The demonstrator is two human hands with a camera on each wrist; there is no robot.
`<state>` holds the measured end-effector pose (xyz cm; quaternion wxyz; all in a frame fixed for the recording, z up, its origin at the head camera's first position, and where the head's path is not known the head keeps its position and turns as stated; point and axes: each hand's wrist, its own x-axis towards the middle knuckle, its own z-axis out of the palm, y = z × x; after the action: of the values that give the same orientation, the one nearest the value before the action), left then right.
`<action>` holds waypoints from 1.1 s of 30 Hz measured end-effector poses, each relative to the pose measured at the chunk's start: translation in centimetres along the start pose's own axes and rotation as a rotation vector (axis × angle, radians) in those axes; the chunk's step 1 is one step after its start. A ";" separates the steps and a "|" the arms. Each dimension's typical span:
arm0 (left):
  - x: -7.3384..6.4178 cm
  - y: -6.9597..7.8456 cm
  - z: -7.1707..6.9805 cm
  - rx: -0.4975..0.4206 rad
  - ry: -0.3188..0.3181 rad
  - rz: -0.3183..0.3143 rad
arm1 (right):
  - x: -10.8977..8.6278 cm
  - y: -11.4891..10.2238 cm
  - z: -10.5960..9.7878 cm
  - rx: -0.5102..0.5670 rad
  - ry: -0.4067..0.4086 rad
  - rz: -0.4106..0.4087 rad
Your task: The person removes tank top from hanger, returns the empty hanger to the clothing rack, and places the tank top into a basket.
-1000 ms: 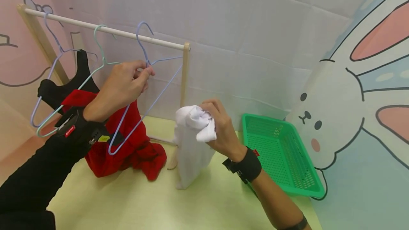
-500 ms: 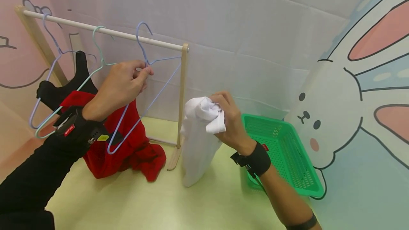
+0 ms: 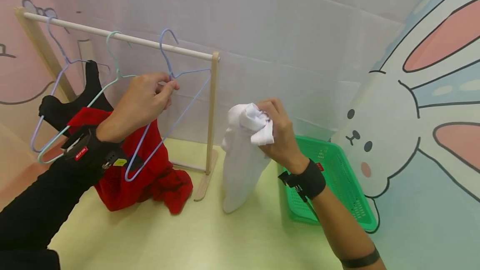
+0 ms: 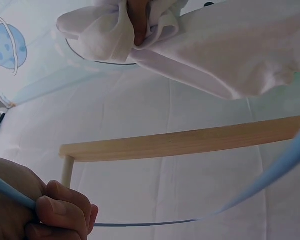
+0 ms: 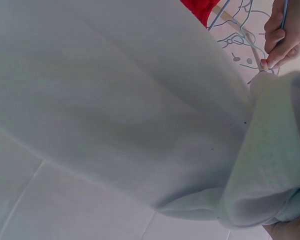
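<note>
With black garment (image 3: 61,113) and red garment (image 3: 161,182) apparently hung, white garment (image 3: 245,161) is gripped by right hand (image 3: 279,132) beside rack (image 3: 212,116), not yet on blue hanger (image 4: 285,161) pinched by left hand (image 3: 144,97).

Wears a long black left sleeve (image 3: 41,216), with a black wrist strap (image 3: 95,163) bearing a red label (image 3: 81,153) and yellow-green patch (image 3: 120,162). On the right, wears a black wristband (image 3: 309,178) with a red tag (image 3: 319,166), thin dark cable (image 3: 312,209) and, nearer the elbow, a black band (image 3: 360,260).
</note>
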<state>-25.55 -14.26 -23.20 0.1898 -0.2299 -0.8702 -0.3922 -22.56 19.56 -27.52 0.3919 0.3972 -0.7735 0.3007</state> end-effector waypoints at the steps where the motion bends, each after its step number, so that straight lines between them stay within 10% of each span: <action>1: 0.0 0.0 0.0 0.002 -0.001 -0.004 | 0.0 0.2 -0.1 -0.004 0.002 0.002; 33: 0.4 -1.5 0.7 0.040 -0.025 -0.021 | 1.9 3.7 -3.2 -0.134 0.042 0.086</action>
<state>-26.77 -14.49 -24.32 0.1791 -0.2218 -0.8826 -0.3739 -25.24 23.17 -24.81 0.4206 0.3298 -0.7998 0.2731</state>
